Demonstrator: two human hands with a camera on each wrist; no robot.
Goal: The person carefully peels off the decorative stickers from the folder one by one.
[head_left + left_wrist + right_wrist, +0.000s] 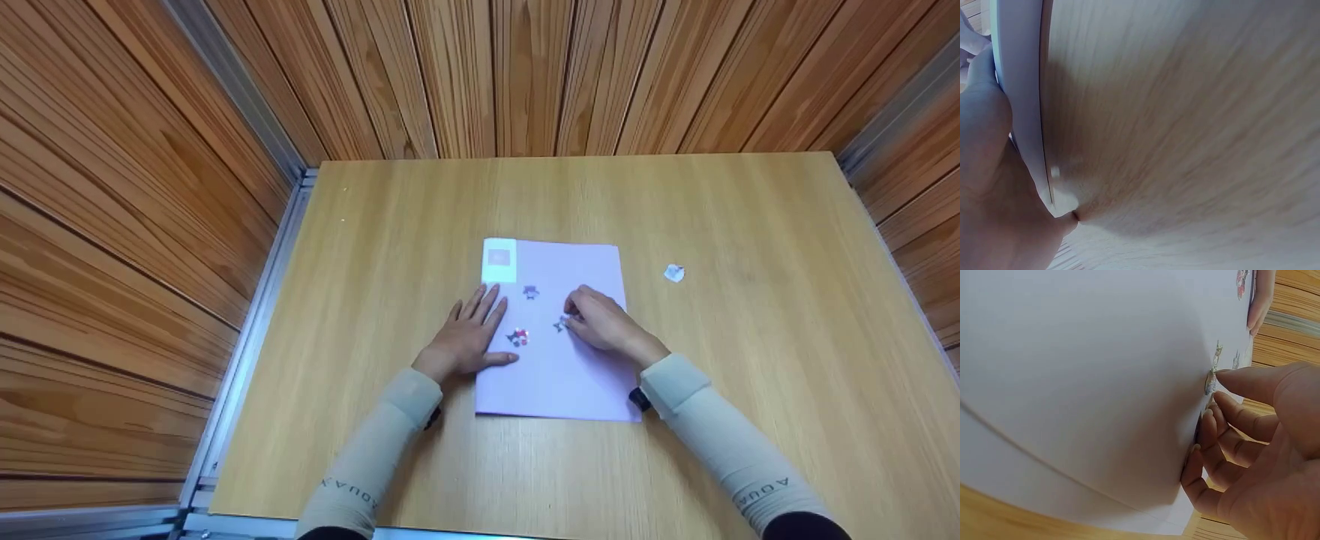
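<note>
Lilac paper (555,390) lies on the surface (360,300) under the spread, ungrasping left hand (469,341); the right hand (604,322) has its grip pinching a small sticker (559,325) at the paper's middle; smoothing it outward from its centre would likely prevent creases.

Pale scrap (674,273) on table (780,360), plank walls (529,79) around.
</note>
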